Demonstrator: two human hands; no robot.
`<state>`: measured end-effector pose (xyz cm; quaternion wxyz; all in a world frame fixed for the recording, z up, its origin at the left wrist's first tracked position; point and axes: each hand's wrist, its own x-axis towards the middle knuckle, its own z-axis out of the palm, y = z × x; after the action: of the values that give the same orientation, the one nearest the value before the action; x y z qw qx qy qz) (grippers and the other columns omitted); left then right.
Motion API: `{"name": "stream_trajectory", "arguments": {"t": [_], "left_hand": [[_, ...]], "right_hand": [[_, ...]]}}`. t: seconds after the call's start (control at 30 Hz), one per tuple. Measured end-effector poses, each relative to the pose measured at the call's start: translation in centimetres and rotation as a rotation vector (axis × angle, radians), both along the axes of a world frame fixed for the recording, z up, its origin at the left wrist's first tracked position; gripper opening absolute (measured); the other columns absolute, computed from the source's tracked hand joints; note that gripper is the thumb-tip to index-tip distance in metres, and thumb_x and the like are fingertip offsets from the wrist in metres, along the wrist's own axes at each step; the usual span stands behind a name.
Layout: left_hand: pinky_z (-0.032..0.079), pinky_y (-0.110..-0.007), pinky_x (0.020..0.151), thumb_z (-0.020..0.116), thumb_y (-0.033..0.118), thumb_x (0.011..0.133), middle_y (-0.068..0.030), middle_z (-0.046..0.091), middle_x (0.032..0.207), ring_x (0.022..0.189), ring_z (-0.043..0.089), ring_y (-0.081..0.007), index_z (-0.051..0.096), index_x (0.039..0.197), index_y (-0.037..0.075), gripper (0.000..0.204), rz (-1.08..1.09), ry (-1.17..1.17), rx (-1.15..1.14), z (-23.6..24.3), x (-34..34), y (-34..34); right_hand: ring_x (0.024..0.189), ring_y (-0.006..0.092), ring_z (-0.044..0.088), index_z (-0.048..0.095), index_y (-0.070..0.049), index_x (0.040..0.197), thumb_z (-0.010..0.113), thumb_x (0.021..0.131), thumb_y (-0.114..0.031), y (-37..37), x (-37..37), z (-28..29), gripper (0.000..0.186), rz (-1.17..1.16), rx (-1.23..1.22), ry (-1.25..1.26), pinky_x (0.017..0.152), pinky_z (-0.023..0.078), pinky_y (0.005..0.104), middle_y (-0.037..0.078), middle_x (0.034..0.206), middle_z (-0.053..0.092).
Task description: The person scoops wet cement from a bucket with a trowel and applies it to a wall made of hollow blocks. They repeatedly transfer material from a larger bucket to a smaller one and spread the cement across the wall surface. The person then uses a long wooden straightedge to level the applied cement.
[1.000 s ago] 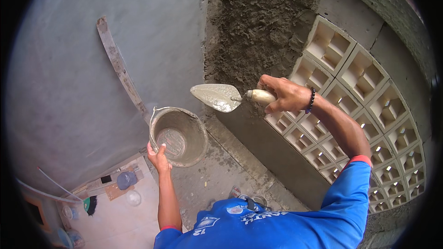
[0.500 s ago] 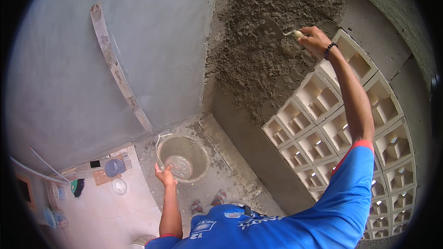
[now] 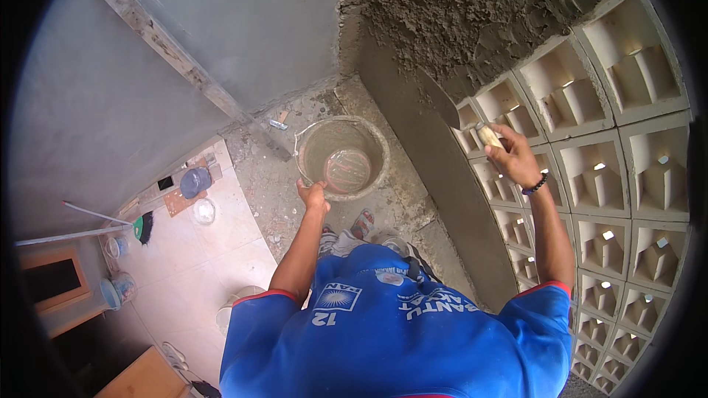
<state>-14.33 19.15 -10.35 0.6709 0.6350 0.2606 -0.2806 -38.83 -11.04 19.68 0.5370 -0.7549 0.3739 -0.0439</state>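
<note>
My left hand grips the near rim of a mortar bucket, which is tilted so its inside shows. Wet grey residue coats the bucket wall, and a reddish patch shows at its bottom. My right hand is wrapped round the pale wooden handle of a trowel. Its thin metal blade lies against the wall, at the lower edge of the rough wet mortar and beside the pale ventilation blocks. Whether mortar sits on the blade I cannot tell.
A long wooden board leans on the smooth grey wall at the left. On the pale tiled floor lie a dark blue cap, a clear plastic cup and a green-headed broom. My feet stand just behind the bucket.
My right hand has brought the trowel down from the upper mortar to its lower edge by the blocks. The view has tipped downward. My left hand stays on the bucket rim.
</note>
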Motion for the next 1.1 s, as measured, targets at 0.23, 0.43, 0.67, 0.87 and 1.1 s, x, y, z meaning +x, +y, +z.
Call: {"name": "stream_trajectory", "arguments": {"t": [0.23, 0.43, 0.67, 0.87, 1.1], "left_hand": [[0.033, -0.042, 0.11, 0.061, -0.013, 0.073, -0.0228, 0.039, 0.145, 0.129, 0.045, -0.0332, 0.021, 0.148, 0.002, 0.086, -0.211, 0.044, 0.001, -0.9, -0.9, -3.7], [0.032, -0.049, 0.111, 0.062, -0.01, 0.074, -0.022, 0.035, 0.148, 0.132, 0.042, -0.0357, 0.013, 0.152, 0.004, 0.093, -0.38, 0.178, 0.255, -9.5, -1.4, -5.6], [0.044, -0.059, 0.1, 0.065, 0.0, 0.082, -0.0245, 0.03, 0.151, 0.132, 0.044, -0.0409, 0.013, 0.15, 0.004, 0.085, -0.907, 0.115, 0.532, -15.3, -0.8, -4.3], [0.047, -0.053, 0.1, 0.061, 0.003, 0.084, -0.0295, 0.039, 0.142, 0.125, 0.05, -0.045, 0.018, 0.146, 0.004, 0.076, -1.298, 0.11, 0.651, -16.9, 0.7, -2.5], [0.047, -0.054, 0.097, 0.066, 0.007, 0.081, -0.0311, 0.046, 0.135, 0.122, 0.052, -0.0456, 0.021, 0.143, 0.003, 0.077, -1.467, 0.054, 0.783, -19.6, -0.5, -1.1]], "right_hand": [[0.06, 0.0077, 0.056, 0.052, 0.003, 0.129, 0.069, 0.089, -0.005, 11.0, -4.8, -14.6, 0.045, -0.263, 0.405, -0.034, 0.051, 0.047, 0.0239, 0.002, 0.08, 0.061], [0.055, 0.0086, 0.056, 0.052, 0.0, 0.13, 0.072, 0.088, -0.009, 18.8, -7.5, -21.0, 0.048, -0.556, 0.419, 0.063, 0.048, 0.046, 0.0259, 0.002, 0.072, 0.062], [0.054, 0.0081, 0.054, 0.054, -0.004, 0.132, 0.073, 0.085, -0.01, 28.7, -6.5, -22.9, 0.051, -0.877, 0.412, 0.289, 0.048, 0.043, 0.026, 0.004, 0.071, 0.063], [0.055, 0.0072, 0.05, 0.056, -0.005, 0.129, 0.073, 0.084, -0.008, 37.6, -2.3, -23.8, 0.048, -1.004, 0.453, 0.4, 0.048, 0.041, 0.0265, 0.002, 0.069, 0.059], [0.056, 0.0108, 0.056, 0.054, -0.006, 0.132, 0.072, 0.083, -0.01, 46.4, -1.9, -26.3, 0.053, -1.214, 0.56, 0.486, 0.049, 0.045, 0.028, 0.008, 0.075, 0.063]]}}
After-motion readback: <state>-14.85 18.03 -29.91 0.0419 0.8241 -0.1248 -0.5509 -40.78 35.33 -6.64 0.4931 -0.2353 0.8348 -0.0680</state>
